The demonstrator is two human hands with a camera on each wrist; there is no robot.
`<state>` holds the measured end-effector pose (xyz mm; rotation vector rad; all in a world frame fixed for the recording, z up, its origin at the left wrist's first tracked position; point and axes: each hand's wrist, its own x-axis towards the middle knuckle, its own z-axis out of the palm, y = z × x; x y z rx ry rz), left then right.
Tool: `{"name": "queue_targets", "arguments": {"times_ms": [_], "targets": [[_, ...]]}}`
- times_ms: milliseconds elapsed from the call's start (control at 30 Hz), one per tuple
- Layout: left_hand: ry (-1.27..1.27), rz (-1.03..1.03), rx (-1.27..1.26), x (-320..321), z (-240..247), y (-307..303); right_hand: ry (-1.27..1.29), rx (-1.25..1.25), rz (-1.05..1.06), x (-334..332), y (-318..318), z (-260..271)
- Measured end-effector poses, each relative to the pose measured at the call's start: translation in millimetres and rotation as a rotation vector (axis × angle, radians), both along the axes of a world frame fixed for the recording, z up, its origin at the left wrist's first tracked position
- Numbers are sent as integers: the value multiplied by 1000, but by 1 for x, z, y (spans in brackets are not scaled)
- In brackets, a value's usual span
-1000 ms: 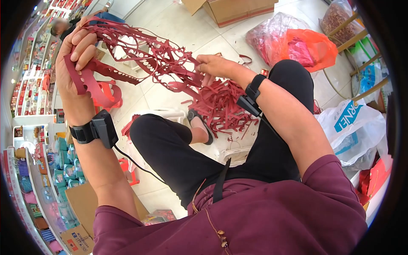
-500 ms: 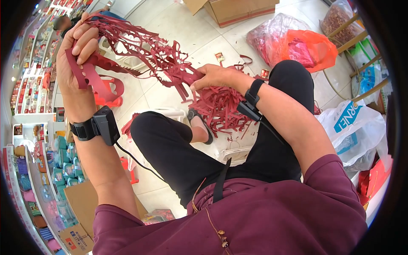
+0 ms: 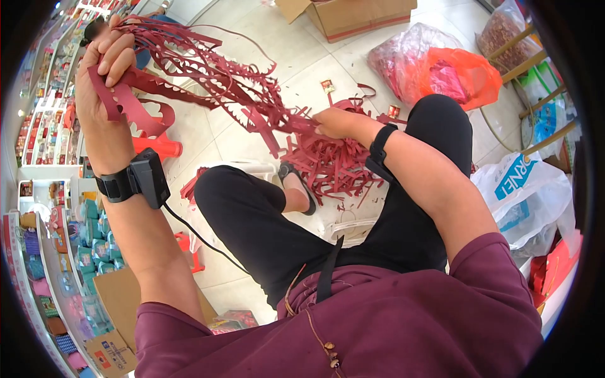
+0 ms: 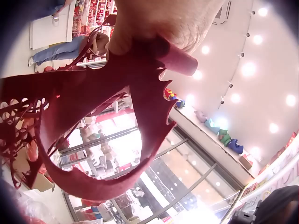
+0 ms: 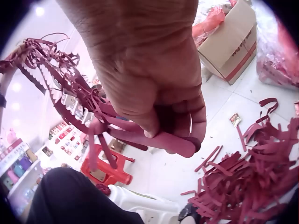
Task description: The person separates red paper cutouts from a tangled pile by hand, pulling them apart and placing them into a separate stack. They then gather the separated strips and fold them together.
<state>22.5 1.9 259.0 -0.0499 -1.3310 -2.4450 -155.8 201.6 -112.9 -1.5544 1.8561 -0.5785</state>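
My left hand [image 3: 104, 69] is raised at the upper left and grips one end of a tangle of dark red cut-paper strips [image 3: 214, 75]. The strips stretch down and right to my right hand [image 3: 331, 123], which pinches one strip between thumb and fingers. From the right wrist, the fingers [image 5: 187, 116] curl round a flat red strip [image 5: 159, 140]. The left wrist view has the red strips [image 4: 126, 98] hanging from my left hand [image 4: 159, 28]. A heap of loose red paper scraps [image 3: 331, 164] lies on the floor under my right hand.
I sit with crossed legs in black trousers [image 3: 265, 220] on a tiled floor. A cardboard box [image 3: 353, 16] and red and pink plastic bags [image 3: 435, 66] lie ahead. A white bag [image 3: 523, 189] is at right, shop shelves [image 3: 44, 126] at left, a red stool [image 3: 161, 148] nearby.
My left hand has risen slightly and drawn the strips tauter. My right hand has slid right and down along the strips, toward the scrap heap.
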Motion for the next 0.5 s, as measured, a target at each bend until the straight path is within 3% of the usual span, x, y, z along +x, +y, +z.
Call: {"name": "queue_targets", "arguments": {"times_ms": [333,433,500], "targets": [[20,47,-29,-3,6,7,181,144,80,-10,8,-16],[-12,19,-33,-9,8,16,143,143,-14,-11,7,-6],[-41,11,-9,-12,4,21,218,-15,-141,-8,6,2]]}}
